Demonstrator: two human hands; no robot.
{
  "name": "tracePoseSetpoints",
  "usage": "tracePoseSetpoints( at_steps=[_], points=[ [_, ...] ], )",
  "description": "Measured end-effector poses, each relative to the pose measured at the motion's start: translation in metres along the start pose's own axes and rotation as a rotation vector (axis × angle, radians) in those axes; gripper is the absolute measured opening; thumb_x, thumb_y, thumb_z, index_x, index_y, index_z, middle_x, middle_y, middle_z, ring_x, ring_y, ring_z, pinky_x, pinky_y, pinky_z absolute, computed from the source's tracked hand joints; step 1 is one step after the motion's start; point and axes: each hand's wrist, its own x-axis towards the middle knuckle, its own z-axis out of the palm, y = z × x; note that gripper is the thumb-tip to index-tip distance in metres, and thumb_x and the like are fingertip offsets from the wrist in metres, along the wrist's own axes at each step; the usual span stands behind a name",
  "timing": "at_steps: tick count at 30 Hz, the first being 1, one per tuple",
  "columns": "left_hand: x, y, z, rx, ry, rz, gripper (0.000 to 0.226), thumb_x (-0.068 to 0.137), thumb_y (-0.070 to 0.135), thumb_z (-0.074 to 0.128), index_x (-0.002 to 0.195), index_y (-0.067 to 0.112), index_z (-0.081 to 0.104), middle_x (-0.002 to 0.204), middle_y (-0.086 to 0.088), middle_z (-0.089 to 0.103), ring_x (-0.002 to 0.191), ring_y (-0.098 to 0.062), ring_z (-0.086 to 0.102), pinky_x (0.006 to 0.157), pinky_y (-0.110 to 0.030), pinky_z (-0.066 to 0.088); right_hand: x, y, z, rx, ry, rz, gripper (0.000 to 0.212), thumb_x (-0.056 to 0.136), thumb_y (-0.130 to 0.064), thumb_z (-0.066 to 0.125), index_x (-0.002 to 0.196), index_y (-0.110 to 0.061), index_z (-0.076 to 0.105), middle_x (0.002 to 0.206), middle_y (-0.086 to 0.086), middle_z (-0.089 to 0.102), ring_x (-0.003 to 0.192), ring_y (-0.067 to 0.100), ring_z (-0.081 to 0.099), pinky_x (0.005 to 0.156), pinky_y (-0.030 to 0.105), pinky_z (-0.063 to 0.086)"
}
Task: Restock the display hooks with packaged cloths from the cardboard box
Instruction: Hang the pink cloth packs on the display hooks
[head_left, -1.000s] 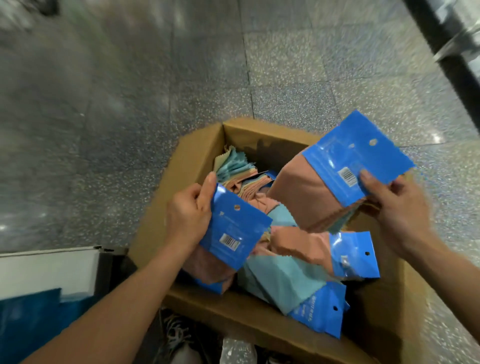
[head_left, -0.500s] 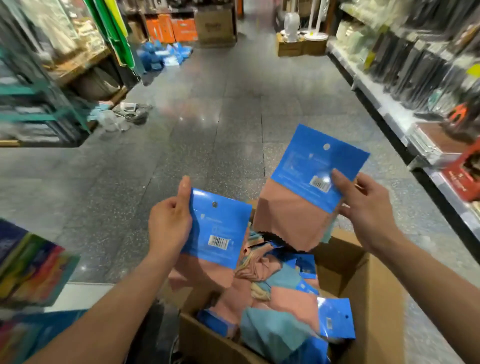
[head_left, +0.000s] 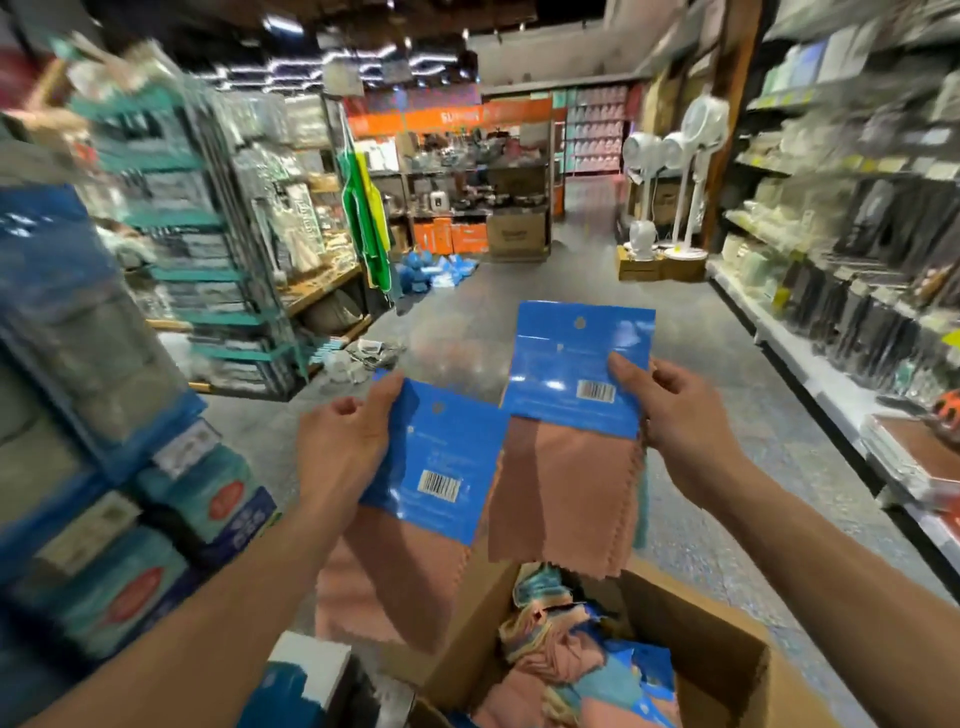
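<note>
Two bare hands held up a packaged cloth each, side by side, in a shop aisle.

The left hand (head_left: 340, 452) pinched the left pack (head_left: 441, 457) at the upper left corner of its blue card header. The thumb (head_left: 384, 397) lay across the front and the fingers were curled behind it. A round hang hole sat just right of that pinch, and a barcode was printed lower on the card. A peach cloth with a zigzag edge hung down from the header, below the grip.

The right hand (head_left: 680, 415) pinched the right pack (head_left: 571, 364) at the right edge of its own blue header, thumb on the front beside a barcode and fingers curled behind. This pack was held a little higher than the other. Its hang hole lay above and left of the pinch, and a peach cloth hung below it.

Between the two grips, the inner edges of the packs met in the view. Whether they touched could not be told.

Beneath the right grip, and below the hanging cloths, stood an open cardboard box (head_left: 727, 644). It held a jumble of more packs (head_left: 561, 670), peach and teal cloths with blue headers.

Beyond the hands a grey speckled floor (head_left: 519, 280) ran down the aisle. Blurred shelves of goods (head_left: 857, 260) ran along outside the right hand, and blurred racks (head_left: 208, 234) stood outside the left. White standing fans (head_left: 696, 130) stood far off, above the right grip.
</note>
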Motion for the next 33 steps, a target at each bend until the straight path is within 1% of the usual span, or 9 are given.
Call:
tracePoseSetpoints(
  at_steps=[3,7,12,15,17,22,26,30,33],
  points=[
    [0.000,0.022,-0.037,-0.091,0.033,0.027,0.073,0.069,0.073,0.060,0.069,0.000,0.055,0.075,-0.023,0.061,0.066,-0.025,0.055,0.059,-0.041,0.037,-0.008,-0.036,0.022,0.075,-0.069,-0.003,0.023,0.088,-0.036,0.070,0.098,-0.016,0.073,0.094,0.005,0.078,0.083,0.023,0.076,0.068,0.035,0.062],
    [-0.002,0.047,-0.089,-0.160,0.029,0.047,0.038,0.092,0.053,0.063,0.083,0.016,0.066,0.085,-0.003,0.072,0.077,-0.021,0.069,0.066,-0.037,0.050,-0.021,-0.080,0.057,0.159,-0.154,-0.015,0.025,0.088,-0.034,0.068,0.100,-0.013,0.071,0.092,0.005,0.078,0.082,0.021,0.076,0.062,0.029,0.062],
    [-0.011,0.072,-0.162,-0.146,0.143,0.169,0.044,0.095,0.052,0.055,0.085,0.012,0.067,0.078,0.000,0.071,0.068,-0.006,0.069,0.057,-0.023,0.051,-0.033,-0.130,0.111,0.213,-0.247,-0.063,0.020,0.088,-0.035,0.068,0.097,-0.017,0.070,0.086,0.002,0.079,0.074,0.019,0.076,0.058,0.032,0.063],
    [-0.016,0.088,-0.204,-0.141,0.237,0.183,0.050,0.094,0.056,0.055,0.089,0.008,0.067,0.084,-0.006,0.072,0.075,-0.020,0.070,0.065,-0.036,0.053,-0.041,-0.155,0.143,0.268,-0.317,-0.099,0.021,0.088,-0.032,0.068,0.095,-0.013,0.070,0.081,0.006,0.077,0.056,0.012,0.070,0.038,0.022,0.049],
    [-0.018,0.097,-0.234,-0.127,0.297,0.211,0.049,0.093,0.056,0.056,0.084,0.009,0.066,0.077,-0.002,0.071,0.068,-0.012,0.067,0.060,-0.031,0.052,-0.046,-0.171,0.162,0.289,-0.360,-0.118,0.021,0.088,-0.031,0.068,0.095,-0.012,0.070,0.080,0.004,0.077,0.053,0.010,0.068,0.036,0.019,0.045],
    [-0.031,0.117,-0.294,-0.138,0.429,0.282,0.065,0.089,0.059,0.059,0.084,-0.005,0.060,0.068,-0.007,0.061,0.058,-0.010,0.056,0.057,-0.036,0.046,-0.056,-0.211,0.202,0.320,-0.505,-0.145,0.024,0.083,-0.035,0.070,0.098,-0.016,0.070,0.086,0.000,0.078,0.070,0.015,0.075,0.051,0.024,0.058],
    [-0.038,0.129,-0.331,-0.144,0.526,0.326,0.064,0.077,0.074,0.060,0.071,0.010,0.062,0.071,-0.008,0.069,0.067,-0.021,0.066,0.065,-0.049,0.054,-0.062,-0.241,0.232,0.337,-0.565,-0.171,0.029,0.078,-0.037,0.071,0.096,-0.015,0.069,0.086,0.004,0.078,0.071,0.019,0.075,0.053,0.031,0.061],
    [-0.045,0.148,-0.360,-0.105,0.647,0.384,0.054,0.093,0.048,0.062,0.055,0.016,0.041,0.046,0.011,0.049,0.047,-0.003,0.047,0.047,-0.022,0.037,-0.066,-0.269,0.256,0.342,-0.615,-0.159,0.034,0.077,-0.042,0.072,0.099,-0.016,0.069,0.085,0.006,0.078,0.072,0.025,0.075,0.063,0.043,0.062],
    [-0.047,0.165,-0.377,-0.052,0.682,0.441,0.061,0.092,0.054,0.059,0.065,0.001,0.049,0.060,-0.012,0.058,0.053,-0.009,0.051,0.049,-0.026,0.039,-0.066,-0.287,0.273,0.347,-0.638,-0.162,0.033,0.081,-0.043,0.071,0.098,-0.014,0.069,0.088,0.009,0.077,0.076,0.028,0.073,0.065,0.040,0.058]
  ],
)
